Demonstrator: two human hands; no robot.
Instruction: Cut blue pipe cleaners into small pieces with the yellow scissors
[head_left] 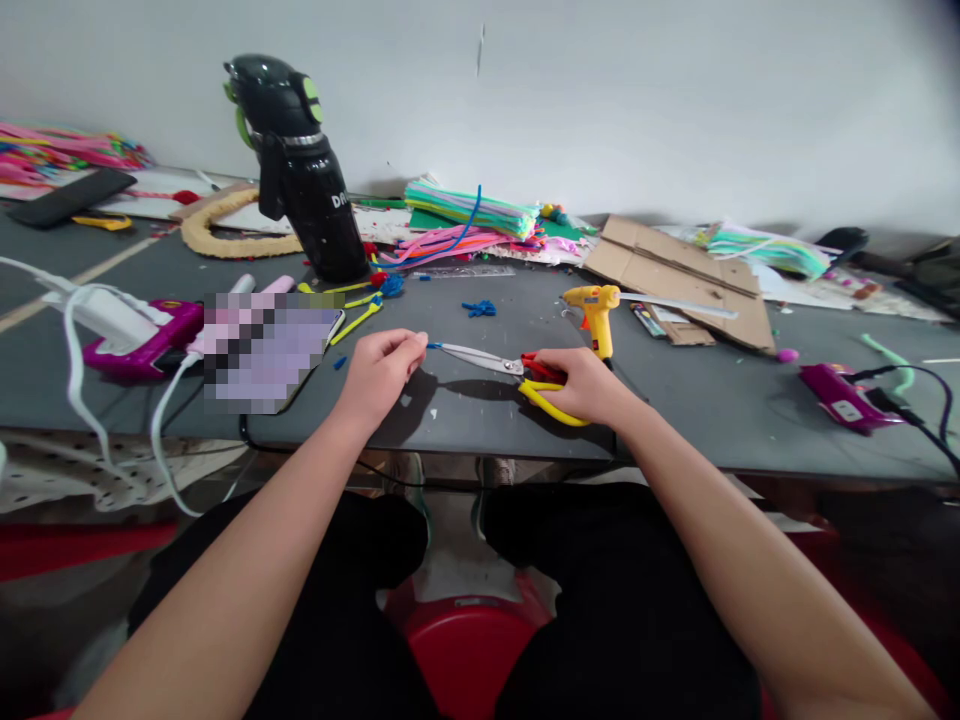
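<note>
My right hand [586, 384] is closed around the red and yellow handles of a pair of scissors [487, 361], whose metal blades point left over the dark grey table [465, 410]. My left hand [381, 372] pinches a short blue piece of pipe cleaner [434, 346] right at the blade tips. Several small blue cut pieces [478, 308] lie on the table just beyond the scissors.
A yellow glue gun [595, 310] stands behind my right hand. A black bottle [304, 170], a stack of pipe cleaners [469, 215] and cardboard [679, 275] sit at the back. Purple glue guns lie left [142, 340] and right [844, 395], with white cables [82, 340] on the left.
</note>
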